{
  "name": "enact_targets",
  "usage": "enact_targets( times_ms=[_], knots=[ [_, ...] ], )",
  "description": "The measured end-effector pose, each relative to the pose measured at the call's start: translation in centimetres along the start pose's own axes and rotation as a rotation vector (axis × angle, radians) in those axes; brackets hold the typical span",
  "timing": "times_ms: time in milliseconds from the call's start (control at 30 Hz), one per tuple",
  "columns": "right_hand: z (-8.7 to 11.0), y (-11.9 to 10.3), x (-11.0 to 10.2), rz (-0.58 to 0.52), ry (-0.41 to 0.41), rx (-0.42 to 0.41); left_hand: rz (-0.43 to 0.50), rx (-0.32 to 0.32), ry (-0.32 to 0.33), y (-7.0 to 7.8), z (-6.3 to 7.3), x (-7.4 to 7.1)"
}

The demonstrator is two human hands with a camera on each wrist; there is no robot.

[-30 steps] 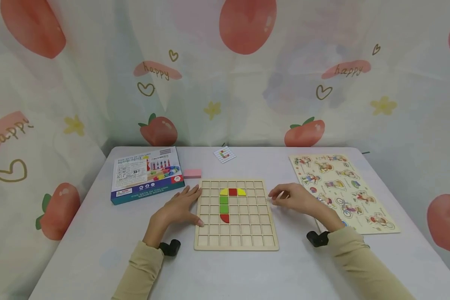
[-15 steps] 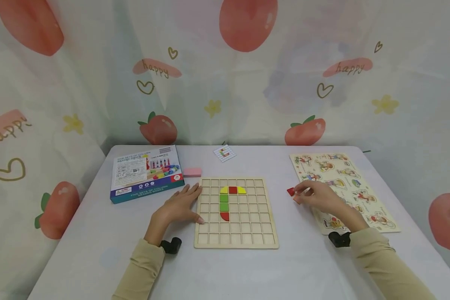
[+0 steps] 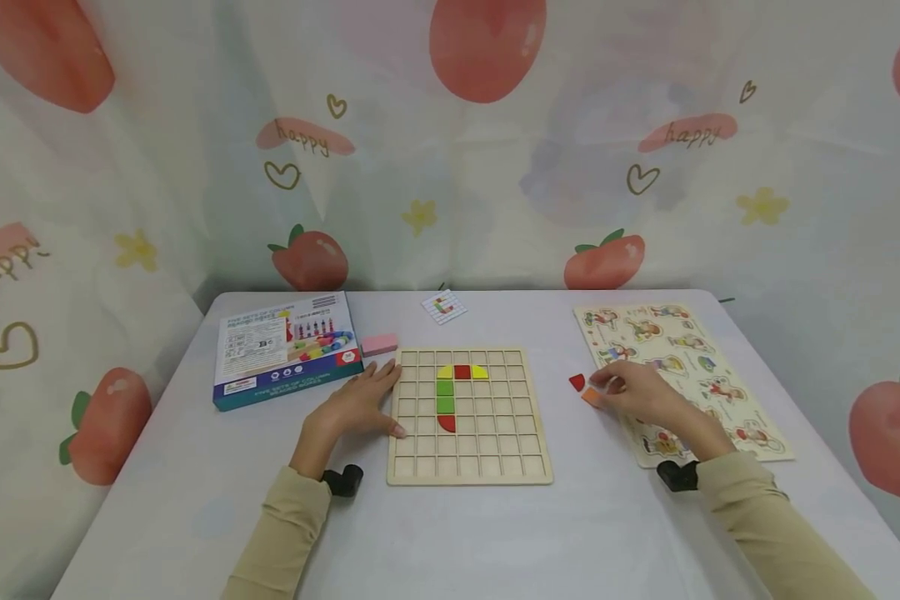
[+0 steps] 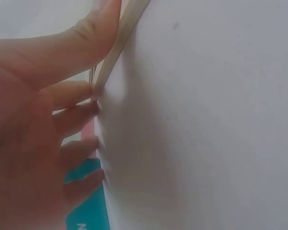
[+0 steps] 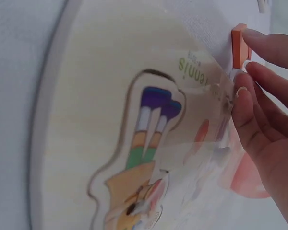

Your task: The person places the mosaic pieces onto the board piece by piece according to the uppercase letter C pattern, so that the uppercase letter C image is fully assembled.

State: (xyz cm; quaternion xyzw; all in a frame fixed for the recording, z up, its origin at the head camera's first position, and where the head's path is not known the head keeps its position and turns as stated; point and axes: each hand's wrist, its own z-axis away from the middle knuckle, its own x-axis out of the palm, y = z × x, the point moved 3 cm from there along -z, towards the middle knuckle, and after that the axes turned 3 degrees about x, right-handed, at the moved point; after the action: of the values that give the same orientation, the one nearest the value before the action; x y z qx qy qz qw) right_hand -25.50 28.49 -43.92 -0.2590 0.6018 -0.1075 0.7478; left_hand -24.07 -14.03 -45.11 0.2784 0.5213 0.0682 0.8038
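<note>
A wooden grid board [image 3: 495, 450] lies mid-table. Set in its cells are a red square tile [image 3: 462, 372] between two yellow quarter-round tiles [image 3: 480, 372], two green tiles [image 3: 445, 404] below the left one, then a red quarter-round tile [image 3: 447, 423]. My left hand [image 3: 348, 412] rests spread at the board's left edge, thumb and fingertips along its rim. Right of the board, my right hand [image 3: 641, 396] pinches an orange block [image 3: 591, 397]; the right wrist view shows thumb and fingertip at that block [image 5: 238, 45]. Another red quarter-round tile [image 3: 577, 382] lies just beside it.
A wooden picture puzzle board [image 3: 690, 367] lies at the right, partly under the right hand. A boxed bead set [image 3: 288, 350] stands at the back left, beside a pink block [image 3: 379, 344]. Behind the grid board lies a small pattern card [image 3: 443, 307].
My right hand has moved right, away from the board's edge, to the red and orange pieces, and now holds the orange block. My left hand stays at the board.
</note>
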Motion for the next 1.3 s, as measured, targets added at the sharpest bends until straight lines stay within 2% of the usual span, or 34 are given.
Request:
enact_targets(
  times_ms=[233,467,800,933,1100,1300],
  knots=[
    [-0.3,-0.1,0.4,0.027,0.005,-0.028,0.029,0.001,0.009,-0.2,0.0,0.1],
    [-0.1,-0.3,0.6,0.003,0.016,-0.050,0.066,0.009,0.012,-0.5,0.0,0.7],
    [0.0,-0.7,0.9,-0.068,0.023,-0.043,0.036,0.014,0.007,-0.3,-0.1,0.9],
    [0.0,-1.2,1.0,-0.144,0.015,-0.078,0.034,0.008,0.013,-0.3,0.0,0.9],
    [-0.1,-2.0,1.5,-0.266,-0.037,-0.081,0.044,0.001,0.010,-0.3,0.1,0.7],
    [-0.2,-3.1,2.1,-0.330,-0.078,-0.084,0.044,-0.014,-0.002,-0.5,-0.1,0.8]
  ],
)
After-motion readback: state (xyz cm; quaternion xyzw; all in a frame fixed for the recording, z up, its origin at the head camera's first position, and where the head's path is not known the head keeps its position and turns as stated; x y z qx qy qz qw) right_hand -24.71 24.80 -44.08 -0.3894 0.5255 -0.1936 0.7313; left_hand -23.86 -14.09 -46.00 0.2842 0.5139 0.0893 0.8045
